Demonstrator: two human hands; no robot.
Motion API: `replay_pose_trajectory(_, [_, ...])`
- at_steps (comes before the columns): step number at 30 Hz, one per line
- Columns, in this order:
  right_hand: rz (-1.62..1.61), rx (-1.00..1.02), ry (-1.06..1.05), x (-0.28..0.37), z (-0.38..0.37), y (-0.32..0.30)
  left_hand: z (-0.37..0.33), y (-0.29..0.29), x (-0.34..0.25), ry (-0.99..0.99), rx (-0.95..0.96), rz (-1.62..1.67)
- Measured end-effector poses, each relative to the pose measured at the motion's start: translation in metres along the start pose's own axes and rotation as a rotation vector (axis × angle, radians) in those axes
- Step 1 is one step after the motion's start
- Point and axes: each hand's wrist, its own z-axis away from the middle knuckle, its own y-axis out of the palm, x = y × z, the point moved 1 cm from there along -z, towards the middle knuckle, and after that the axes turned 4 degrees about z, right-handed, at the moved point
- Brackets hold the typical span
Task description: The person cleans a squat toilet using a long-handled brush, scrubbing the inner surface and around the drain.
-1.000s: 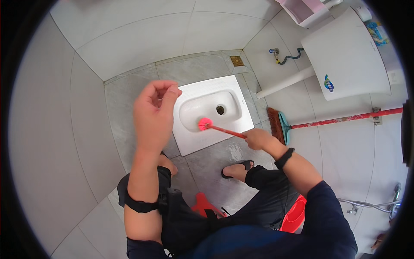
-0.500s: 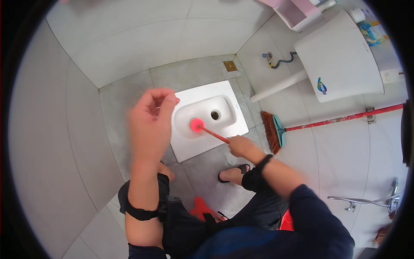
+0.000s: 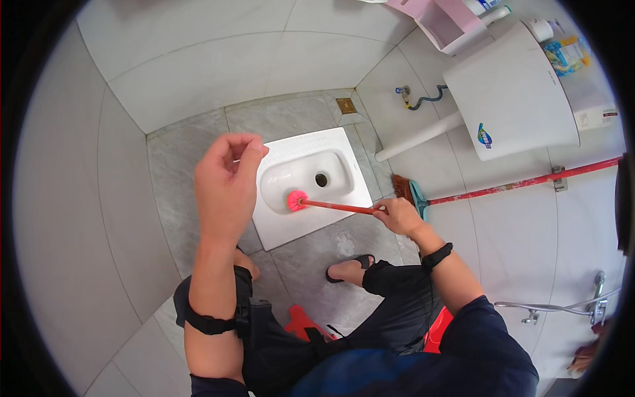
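Scrubbing: pink brush (image 3: 296, 200) head on squat pan (image 3: 344, 149) basin wall, beside drain.
Right hand (image 3: 397, 215): fist closed round red handle end.
Left hand (image 3: 227, 185): raised, fingers loosely curled, empty.
Next, probably: sweep bristles round basin, steady pressure.

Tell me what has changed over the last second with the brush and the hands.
The pink brush head has slid from beside the drain hole to the near left wall of the squat toilet pan, drawn by the right hand. The right hand keeps its grip on the red handle. The left hand stays raised, holding nothing that shows. The broom has not moved.
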Motion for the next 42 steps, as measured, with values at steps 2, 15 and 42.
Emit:
replay_pose_trajectory(2, [0.011,-0.027,-0.025,0.022,-0.005,-0.013,-0.003,0.003,-0.001,-0.019,-0.012,-0.003])
replay_pose_trajectory(15, [0.069,0.183,-0.022,0.008,-0.023,-0.003,-0.007,-0.009,0.000,-0.038,-0.071,0.002])
replay_pose_trajectory(42, [0.060,0.240,-0.073,-0.005,-0.016,0.018,-0.005,0.015,0.001,-0.030,0.018,-0.028])
